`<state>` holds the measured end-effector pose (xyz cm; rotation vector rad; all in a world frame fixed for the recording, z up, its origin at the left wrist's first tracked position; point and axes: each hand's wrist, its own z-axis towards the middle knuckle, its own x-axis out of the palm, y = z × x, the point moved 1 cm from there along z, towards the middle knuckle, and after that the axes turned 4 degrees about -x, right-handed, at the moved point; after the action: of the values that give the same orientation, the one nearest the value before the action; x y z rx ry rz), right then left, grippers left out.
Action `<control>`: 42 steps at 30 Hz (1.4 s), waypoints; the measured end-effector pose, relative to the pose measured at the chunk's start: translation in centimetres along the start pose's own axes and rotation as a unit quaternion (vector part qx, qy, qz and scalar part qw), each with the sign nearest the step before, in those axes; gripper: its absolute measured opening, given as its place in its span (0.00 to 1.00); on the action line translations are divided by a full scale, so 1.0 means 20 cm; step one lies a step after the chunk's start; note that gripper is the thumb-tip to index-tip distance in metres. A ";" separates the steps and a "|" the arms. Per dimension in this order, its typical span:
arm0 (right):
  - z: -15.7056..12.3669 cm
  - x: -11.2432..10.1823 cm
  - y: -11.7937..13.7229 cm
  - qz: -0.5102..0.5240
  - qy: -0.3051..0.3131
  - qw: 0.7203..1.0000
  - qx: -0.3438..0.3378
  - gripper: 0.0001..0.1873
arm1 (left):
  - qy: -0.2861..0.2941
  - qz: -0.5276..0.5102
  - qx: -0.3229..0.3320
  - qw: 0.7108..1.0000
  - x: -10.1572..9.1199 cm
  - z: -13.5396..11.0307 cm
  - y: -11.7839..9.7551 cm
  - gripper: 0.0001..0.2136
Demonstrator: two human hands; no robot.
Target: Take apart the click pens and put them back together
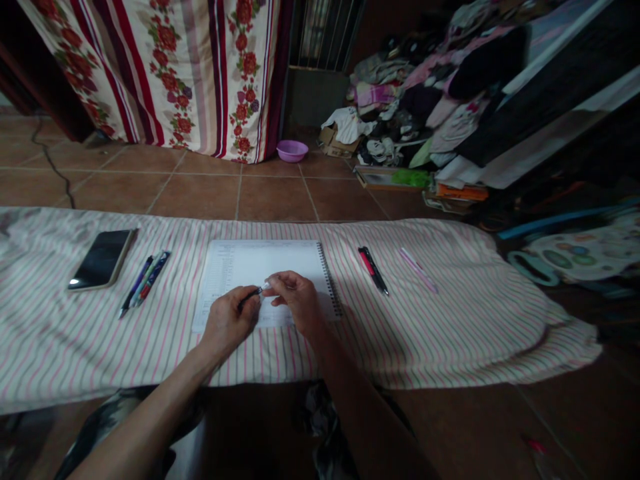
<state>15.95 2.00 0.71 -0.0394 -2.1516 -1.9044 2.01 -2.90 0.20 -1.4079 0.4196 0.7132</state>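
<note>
Over an open spiral notebook (275,261) my two hands meet. My left hand (231,315) is closed around a dark pen (249,296), whose end points toward the right hand. With thumb and forefinger together, my right hand (295,297) pinches at the end of that pen; a small pale bit shows there, too small to name. To the left lie several pens (145,281) side by side. Right of the notebook are a black and red pen (373,271) and a pink and white pen (419,270).
A phone (101,260) lies at the left on the striped cloth (450,320). Beyond it are a tiled floor (200,190), a flowered curtain (195,80) and a purple basin (293,151). Clothes and shoes are heaped at the far right, near a patterned plastic seat (590,253).
</note>
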 end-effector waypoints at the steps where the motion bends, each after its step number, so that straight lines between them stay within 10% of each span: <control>1: 0.00 0.00 0.00 0.007 0.003 1.000 0.004 0.13 | 0.002 -0.003 -0.004 1.000 0.00 0.00 0.00 0.14; 42: 0.00 -0.05 0.03 0.025 -0.013 1.000 0.009 0.13 | 0.015 0.033 -0.003 0.999 -0.01 0.01 -0.02 0.14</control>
<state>16.94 2.17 1.08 -0.1136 -2.1629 -1.8674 2.05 -2.84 0.60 -1.4176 0.4903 0.7488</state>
